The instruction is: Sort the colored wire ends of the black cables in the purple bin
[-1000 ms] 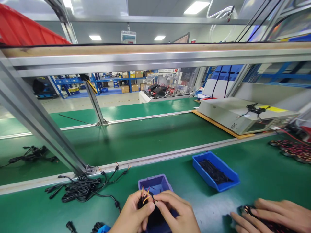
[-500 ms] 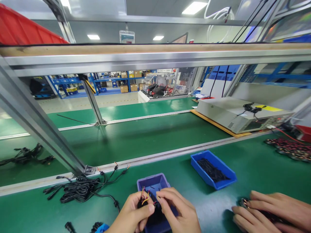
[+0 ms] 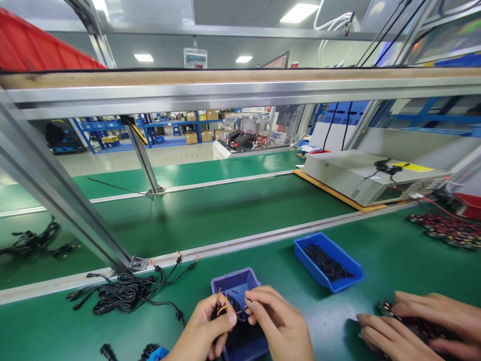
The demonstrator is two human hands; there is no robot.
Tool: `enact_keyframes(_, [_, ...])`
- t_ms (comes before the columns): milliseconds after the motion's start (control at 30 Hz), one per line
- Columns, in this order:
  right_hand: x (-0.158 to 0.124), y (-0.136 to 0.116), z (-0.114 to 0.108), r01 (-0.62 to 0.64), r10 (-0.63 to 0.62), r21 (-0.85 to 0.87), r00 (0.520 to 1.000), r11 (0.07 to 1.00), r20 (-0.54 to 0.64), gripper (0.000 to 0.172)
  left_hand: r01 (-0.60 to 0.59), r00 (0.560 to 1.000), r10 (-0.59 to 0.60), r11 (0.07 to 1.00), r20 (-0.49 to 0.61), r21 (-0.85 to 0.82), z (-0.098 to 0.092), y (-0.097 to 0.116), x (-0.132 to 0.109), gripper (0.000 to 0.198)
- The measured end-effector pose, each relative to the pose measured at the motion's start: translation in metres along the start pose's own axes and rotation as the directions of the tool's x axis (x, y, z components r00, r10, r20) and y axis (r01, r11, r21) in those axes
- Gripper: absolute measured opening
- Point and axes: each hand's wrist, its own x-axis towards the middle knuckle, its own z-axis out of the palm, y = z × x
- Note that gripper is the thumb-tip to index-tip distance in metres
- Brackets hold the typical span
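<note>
My left hand (image 3: 208,326) is closed around a black cable, whose thin red, yellow and black wire ends (image 3: 222,305) stick up between thumb and forefinger. Close beside it, my right hand (image 3: 280,321) pinches a small dark piece (image 3: 248,300) between thumb and fingertip; it looks like a short black sleeve, too small to name surely. Both hands are above a purple-blue bin (image 3: 236,278) with small black pieces inside, partly hidden by my fingers.
Black cables (image 3: 124,293) lie coiled at left. A blue bin (image 3: 326,263) of black pieces stands right of centre. At lower right, a co-worker's hands (image 3: 421,326) handle dark wired parts. A grey instrument (image 3: 372,175) stands behind; a metal post (image 3: 71,195) rises at left.
My right hand has shifted slightly, still pinching the small dark piece near the wire ends. The co-worker's hands have moved a little, one of them to the right.
</note>
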Motion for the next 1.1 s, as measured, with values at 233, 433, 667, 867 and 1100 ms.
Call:
enact_keyframes(233, [-0.007,0.006,-0.002,0.246,-0.232,-0.23,0.969,0.942,0.086,0.024,0.01,1.0,-0.01,1.0,-0.008,-0.001,0.001,0.003,-0.002,0.047])
enact_keyframes(433, [-0.005,0.004,-0.001,0.303,-0.287,-0.281,0.953,0.911,0.095,0.023,0.004,1.0,-0.004,1.0,0.008,-0.011,-0.001,-0.002,0.0,0.046])
enact_keyframes(667, [-0.004,0.002,-0.001,0.37,-0.346,-0.316,0.929,0.874,0.13,0.021,-0.013,1.0,0.013,1.0,0.015,0.005,0.0,-0.003,-0.001,0.047])
enact_keyframes(867, [-0.005,-0.001,0.003,0.436,-0.433,-0.375,0.896,0.818,0.099,0.023,-0.029,0.999,0.028,0.999,0.042,0.028,0.004,-0.001,-0.004,0.05])
enact_keyframes(1100, [-0.002,-0.001,0.012,0.43,-0.436,-0.332,0.898,0.84,0.061,0.02,-0.064,0.996,0.061,0.997,0.061,0.051,0.003,-0.002,-0.005,0.05])
